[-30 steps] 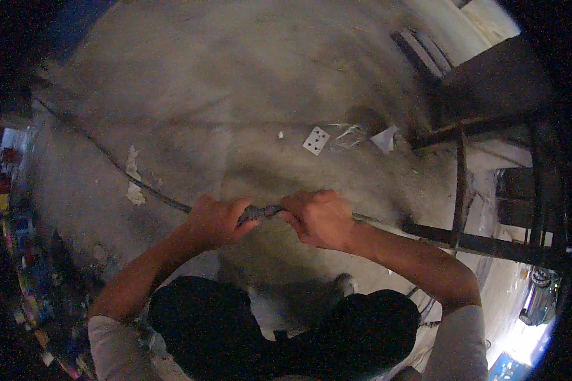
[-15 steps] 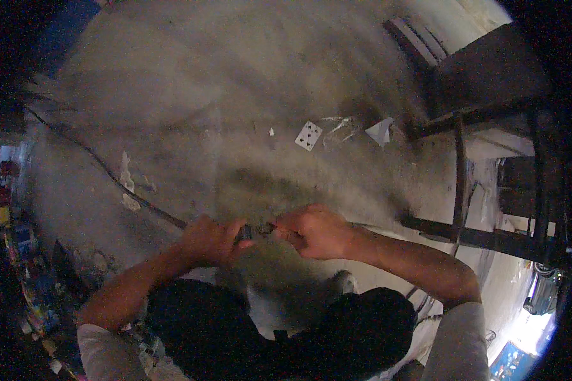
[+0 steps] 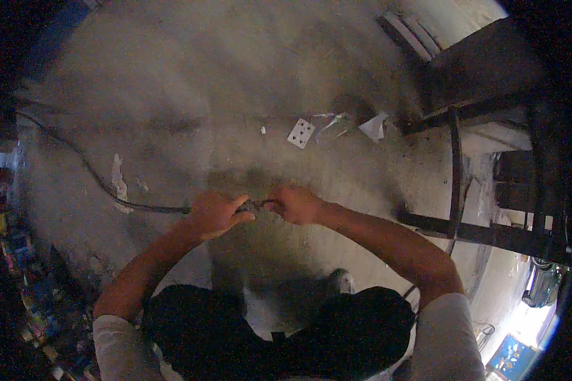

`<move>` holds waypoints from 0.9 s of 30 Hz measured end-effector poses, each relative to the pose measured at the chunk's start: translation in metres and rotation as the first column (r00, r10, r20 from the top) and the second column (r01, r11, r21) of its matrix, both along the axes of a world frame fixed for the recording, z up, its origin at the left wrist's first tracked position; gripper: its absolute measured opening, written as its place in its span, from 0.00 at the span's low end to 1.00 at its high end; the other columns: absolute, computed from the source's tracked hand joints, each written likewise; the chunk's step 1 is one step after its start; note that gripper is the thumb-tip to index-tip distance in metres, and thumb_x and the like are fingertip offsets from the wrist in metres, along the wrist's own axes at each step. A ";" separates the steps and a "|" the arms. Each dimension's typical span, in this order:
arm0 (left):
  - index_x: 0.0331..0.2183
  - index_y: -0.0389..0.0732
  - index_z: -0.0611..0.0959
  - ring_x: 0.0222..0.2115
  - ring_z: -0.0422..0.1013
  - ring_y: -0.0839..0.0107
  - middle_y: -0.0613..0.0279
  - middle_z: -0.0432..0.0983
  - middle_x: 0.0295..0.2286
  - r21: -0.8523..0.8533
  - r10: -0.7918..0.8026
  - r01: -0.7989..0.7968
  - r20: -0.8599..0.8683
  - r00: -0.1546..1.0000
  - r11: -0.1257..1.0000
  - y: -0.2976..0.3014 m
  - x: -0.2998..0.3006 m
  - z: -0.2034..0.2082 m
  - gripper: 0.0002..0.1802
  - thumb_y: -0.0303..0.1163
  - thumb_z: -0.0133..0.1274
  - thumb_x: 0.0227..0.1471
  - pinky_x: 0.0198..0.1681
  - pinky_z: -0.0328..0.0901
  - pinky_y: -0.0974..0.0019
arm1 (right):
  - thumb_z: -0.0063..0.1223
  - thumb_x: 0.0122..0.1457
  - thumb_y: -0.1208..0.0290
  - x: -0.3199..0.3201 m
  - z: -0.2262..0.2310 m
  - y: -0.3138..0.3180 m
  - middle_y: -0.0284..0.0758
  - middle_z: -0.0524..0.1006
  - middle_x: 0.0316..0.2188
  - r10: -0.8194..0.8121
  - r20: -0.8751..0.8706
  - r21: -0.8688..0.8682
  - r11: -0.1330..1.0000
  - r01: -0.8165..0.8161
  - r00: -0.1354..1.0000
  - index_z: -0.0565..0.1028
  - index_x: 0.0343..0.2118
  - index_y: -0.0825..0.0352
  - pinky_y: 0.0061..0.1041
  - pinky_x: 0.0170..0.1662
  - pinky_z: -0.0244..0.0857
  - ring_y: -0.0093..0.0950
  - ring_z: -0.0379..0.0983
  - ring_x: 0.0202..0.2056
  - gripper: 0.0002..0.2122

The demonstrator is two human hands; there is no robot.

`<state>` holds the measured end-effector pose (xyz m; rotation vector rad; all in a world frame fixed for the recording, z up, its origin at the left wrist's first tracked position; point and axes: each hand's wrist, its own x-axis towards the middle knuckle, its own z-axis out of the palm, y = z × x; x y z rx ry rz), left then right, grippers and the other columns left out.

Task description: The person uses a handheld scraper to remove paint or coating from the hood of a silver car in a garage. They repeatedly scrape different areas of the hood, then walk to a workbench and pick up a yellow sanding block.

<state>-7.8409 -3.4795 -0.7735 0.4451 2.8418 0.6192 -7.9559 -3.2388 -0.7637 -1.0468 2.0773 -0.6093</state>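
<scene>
The floor [image 3: 171,95] is bare, dusty grey concrete, stained darker near the middle and flaking pale at its left side. A dark cable [image 3: 95,178] runs from the floor's far left edge in a curve to the left hand [image 3: 215,213], whose fingers are wrapped around it. The right hand [image 3: 299,204] is just beside the left, fingers pinched on the cable's end [image 3: 255,206], held above the floor in front of the person's knees. Beyond the hands, a white playing card [image 3: 300,132] lies flat on the floor, with pale scraps of paper [image 3: 372,126] near it. A dark metal frame [image 3: 454,171] stands along the floor's right edge. Colourful clutter [image 3: 19,273] lines the left edge, too blurred to identify. Bright daylight shows at the lower right corner.
</scene>
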 end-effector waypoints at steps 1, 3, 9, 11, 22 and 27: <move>0.51 0.46 0.81 0.24 0.78 0.46 0.50 0.82 0.28 -0.022 -0.014 0.014 -0.013 1.000 1.000 0.002 -0.003 -0.009 0.28 0.57 0.55 0.61 0.30 0.72 0.46 | 0.57 0.67 0.59 -0.006 -0.012 0.006 0.44 0.80 0.29 0.008 0.058 0.001 1.000 -0.009 0.998 0.81 0.42 0.63 0.48 0.40 0.71 0.46 0.80 0.34 0.12; 0.56 0.46 0.78 0.34 0.76 0.44 0.48 0.80 0.36 -0.058 0.000 0.009 0.150 0.989 0.998 0.002 -0.003 -0.027 0.30 0.58 0.49 0.64 0.39 0.70 0.43 | 0.58 0.66 0.57 -0.013 -0.035 0.026 0.44 0.81 0.31 -0.015 0.172 0.167 0.986 -0.015 0.985 0.82 0.43 0.63 0.48 0.41 0.71 0.45 0.80 0.36 0.13; 0.56 0.45 0.79 0.44 0.75 0.45 0.45 0.78 0.43 -0.175 0.003 -0.011 -0.045 0.999 0.985 0.003 0.029 -0.084 0.26 0.49 0.55 0.62 0.46 0.71 0.44 | 0.59 0.65 0.57 -0.007 -0.071 0.102 0.45 0.82 0.38 -0.056 -0.043 0.356 0.932 0.067 0.998 0.81 0.45 0.62 0.50 0.44 0.73 0.47 0.80 0.41 0.14; 0.55 0.44 0.80 0.47 0.74 0.45 0.45 0.76 0.46 -0.226 -0.104 0.093 -0.034 0.994 0.970 -0.004 0.038 -0.099 0.25 0.46 0.56 0.62 0.49 0.70 0.44 | 0.59 0.65 0.58 0.000 -0.071 0.120 0.46 0.82 0.39 -0.049 -0.067 0.315 0.947 0.067 0.997 0.80 0.47 0.63 0.50 0.46 0.73 0.47 0.80 0.43 0.15; 0.54 0.39 0.81 0.49 0.75 0.45 0.46 0.78 0.49 -0.164 0.262 -0.223 0.282 0.923 0.961 0.010 0.062 -0.066 0.23 0.39 0.57 0.60 0.53 0.70 0.44 | 0.55 0.67 0.56 0.007 -0.061 0.165 0.44 0.82 0.44 -0.008 0.088 0.498 0.866 -0.037 0.996 0.76 0.53 0.64 0.47 0.51 0.73 0.46 0.79 0.48 0.19; 0.54 0.38 0.81 0.51 0.75 0.46 0.45 0.79 0.50 -0.224 0.492 -0.439 0.332 0.805 0.870 -0.010 0.110 -0.019 0.24 0.40 0.58 0.60 0.57 0.70 0.46 | 0.55 0.65 0.56 0.016 0.004 0.180 0.42 0.83 0.42 -0.008 0.002 0.643 0.766 0.005 1.000 0.79 0.43 0.63 0.47 0.44 0.76 0.42 0.81 0.41 0.15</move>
